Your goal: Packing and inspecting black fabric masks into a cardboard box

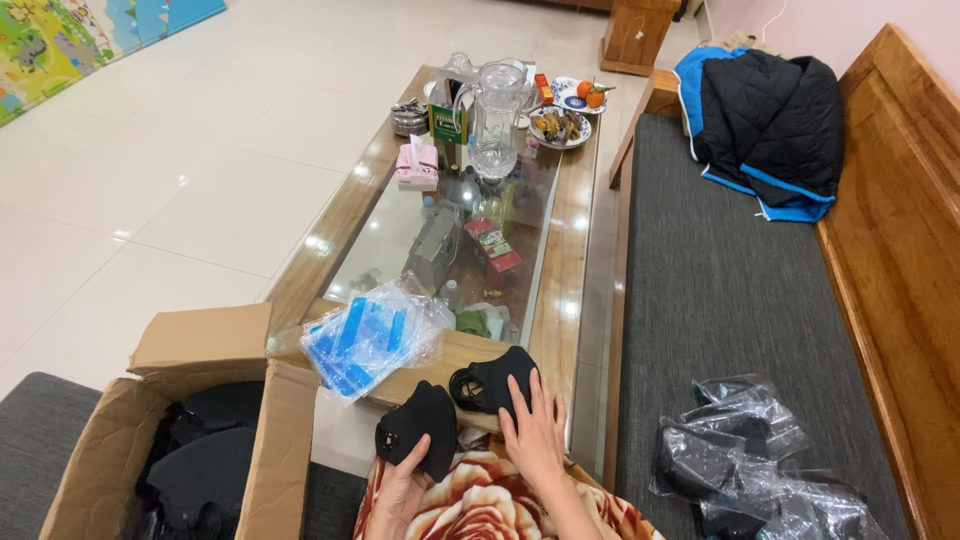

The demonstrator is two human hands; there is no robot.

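Room: pale tiled floor [200, 190] lay around a long glass-topped coffee table [575, 260] with a wooden frame, the landmark for all that follows.
Right of the table: a wooden bench with a grey cushion [720, 300] ran alongside; a blue-and-black jacket [765, 125] lay bunched at its far end, and clear bags of dark masks [745, 465] sat at its near end.
Left of the table's near end: an open cardboard box [195, 440] stood, full of black mask pieces.
On the table: a clear glass jug [497, 110], a pink tissue pack [417, 163] and plates of food at the far end; a crinkled clear bag with blue contents [365, 340] at the near corner.
Left hand [400, 490]: fingers curled loosely about a black mask [418, 430], held just off the table's near edge above a flowered cloth [480, 505] — grip partly closed, thumb hidden.
Right hand [535, 430]: fingers spread flat, pressing a second black mask [497, 380] against the table's near edge; nothing pinched.
Step in hand: by the look of it, pairing or flattening masks one at a time.
Next move calls for: likely a light, even press to keep the second mask flat — and care that the ear loops did not tangle.
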